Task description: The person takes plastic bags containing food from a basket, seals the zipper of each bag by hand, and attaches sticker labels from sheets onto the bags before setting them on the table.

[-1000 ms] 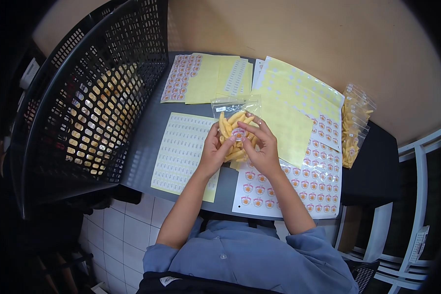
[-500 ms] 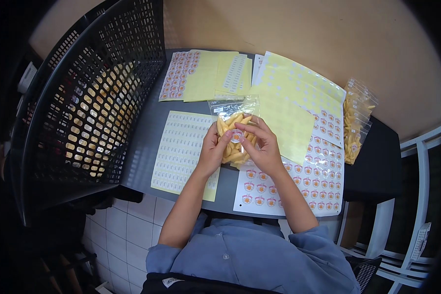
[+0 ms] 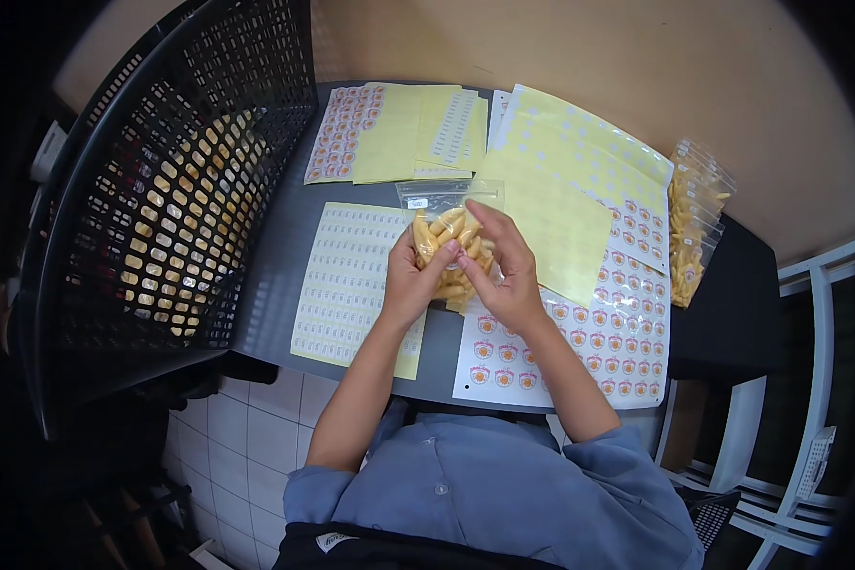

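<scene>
Right hand [image 3: 515, 275] moved fingers [image 3: 495, 226] upward, snack bag [image 3: 449, 228] between it and left hand [image 3: 410, 283].

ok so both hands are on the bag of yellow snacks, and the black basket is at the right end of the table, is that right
Not quite: the head view shows the black basket at the left end of the table, not the right. The left hand and right hand are indeed both on the bag of yellow snacks.
</scene>
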The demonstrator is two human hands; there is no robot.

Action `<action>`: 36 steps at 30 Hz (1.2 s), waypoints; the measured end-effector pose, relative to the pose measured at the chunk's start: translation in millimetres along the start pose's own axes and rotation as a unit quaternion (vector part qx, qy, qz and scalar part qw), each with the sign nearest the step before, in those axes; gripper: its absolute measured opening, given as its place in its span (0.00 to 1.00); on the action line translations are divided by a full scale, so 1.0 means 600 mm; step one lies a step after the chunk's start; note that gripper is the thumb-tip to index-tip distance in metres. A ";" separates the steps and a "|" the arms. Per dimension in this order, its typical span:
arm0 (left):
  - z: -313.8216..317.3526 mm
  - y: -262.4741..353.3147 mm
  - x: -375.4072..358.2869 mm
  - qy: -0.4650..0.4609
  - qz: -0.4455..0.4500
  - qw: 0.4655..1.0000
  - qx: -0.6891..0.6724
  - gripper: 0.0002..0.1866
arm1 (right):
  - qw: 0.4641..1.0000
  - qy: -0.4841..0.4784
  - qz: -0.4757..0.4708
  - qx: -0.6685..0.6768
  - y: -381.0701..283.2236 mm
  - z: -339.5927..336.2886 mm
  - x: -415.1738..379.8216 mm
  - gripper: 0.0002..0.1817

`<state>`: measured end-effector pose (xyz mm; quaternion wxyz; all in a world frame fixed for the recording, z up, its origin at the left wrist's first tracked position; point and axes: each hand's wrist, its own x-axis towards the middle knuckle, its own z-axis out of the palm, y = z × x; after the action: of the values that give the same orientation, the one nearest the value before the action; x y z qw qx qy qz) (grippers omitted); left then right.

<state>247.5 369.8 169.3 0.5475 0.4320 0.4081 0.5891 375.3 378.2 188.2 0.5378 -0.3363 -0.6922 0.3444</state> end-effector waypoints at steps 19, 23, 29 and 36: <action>-0.002 -0.013 -0.007 0.041 0.060 0.997 0.031 0.16 | 0.998 -0.048 0.041 0.030 -0.019 -0.021 0.003 0.38; -0.009 -0.028 -0.009 0.072 0.091 0.993 -0.004 0.18 | 0.991 -0.070 0.111 0.010 -0.048 -0.044 0.005 0.42; -0.005 -0.021 -0.006 0.036 0.120 0.986 -0.106 0.19 | 0.984 -0.128 0.128 0.004 -0.020 -0.059 0.010 0.36; -0.004 -0.017 -0.003 0.039 0.166 0.985 -0.010 0.18 | 0.968 -0.208 0.143 0.001 -0.027 -0.067 0.008 0.32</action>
<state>248.2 368.9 158.6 0.4299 0.4649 0.3463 0.6922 412.1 378.1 211.5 0.3272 -0.3521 -0.7332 0.4811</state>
